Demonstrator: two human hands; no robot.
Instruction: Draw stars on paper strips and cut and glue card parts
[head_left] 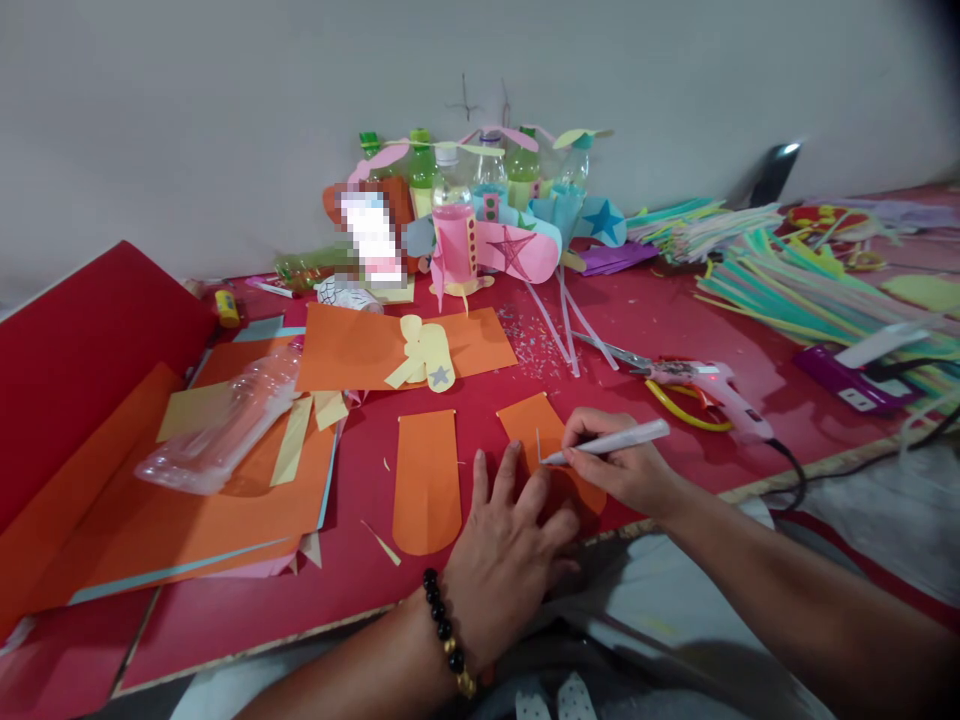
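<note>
My right hand (626, 470) grips a white marker pen (637, 436). Its tip touches an orange paper piece (529, 415) with one rounded end, and a pale line shows on the paper beside the tip. Spread flat, my left hand (510, 530) rests over the lower left of that same piece, with its fingers apart. A matching orange rounded strip (426, 480) lies on the red table just left of my left fingers. Part of the marked piece is hidden under both hands.
Behind stand several decorated bottles (455, 235). A glue gun (724, 395) and scissors (615, 350) lie right, near a purple power strip (851, 380) and many paper strips (780, 300). At left, an empty plastic bottle (225, 425) rests on orange sheets (172, 520). Yellow cut-outs (427, 352) lie mid-table.
</note>
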